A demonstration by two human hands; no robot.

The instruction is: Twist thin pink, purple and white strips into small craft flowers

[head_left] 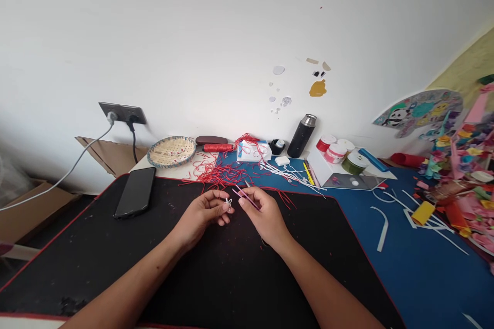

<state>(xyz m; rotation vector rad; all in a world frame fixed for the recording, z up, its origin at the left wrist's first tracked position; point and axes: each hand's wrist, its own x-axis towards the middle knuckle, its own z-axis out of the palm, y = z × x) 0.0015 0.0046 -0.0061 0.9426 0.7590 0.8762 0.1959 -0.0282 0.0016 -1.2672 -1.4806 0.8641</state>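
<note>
Between the thumb and fingers of my left hand (208, 212) is a small looped piece of white cord (228, 202). My right hand (266, 212) grips slim purple tweezers (247, 198), their tips apart and pointing up and left. The tweezer tips are close to the white cord and do not appear to touch it. Both hands are over the black mat (231, 277). Just beyond them lies a tangled heap of short red cords (219, 172).
A dark phone (136, 193) lies on the mat's left. Behind are a woven basket (172, 151), red thread spool (218, 148), white cords (285, 172), black flask (302, 136) and ribbon rolls (335, 153) on a white box. Paper strips (382, 229) and colourful paper pieces (463, 190) lie right.
</note>
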